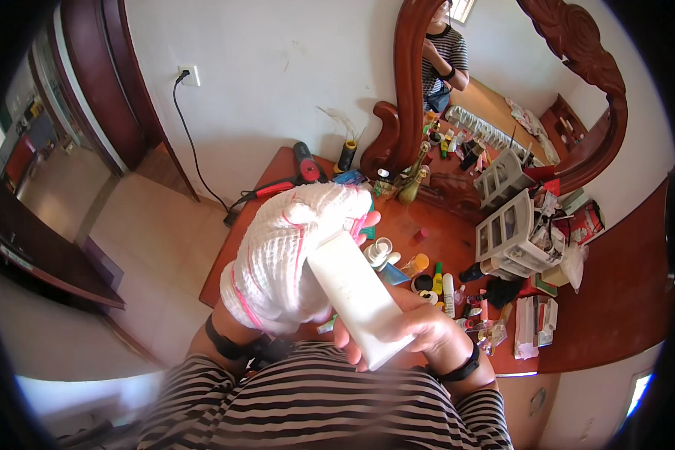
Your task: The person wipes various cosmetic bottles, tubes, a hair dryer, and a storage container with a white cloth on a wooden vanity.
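My right hand [422,326] grips one end of a white squeeze tube [357,292], which tilts across the view in front of my striped shirt. A white open-weave cloth [270,253] with pink stripes is bunched over my left hand [372,219]. Only some fingertips show past the cloth's right side; the rest of that hand is hidden. The tube's upper end meets the cloth's right side. Any writing on the tube is lost in glare.
A red-brown dressing table [396,216] carries a carved mirror [408,84], several small bottles and cosmetics, and a plastic drawer unit [503,230]. A black and red corded appliance [306,163] lies at the back left. Its cord hangs from a wall socket [189,76].
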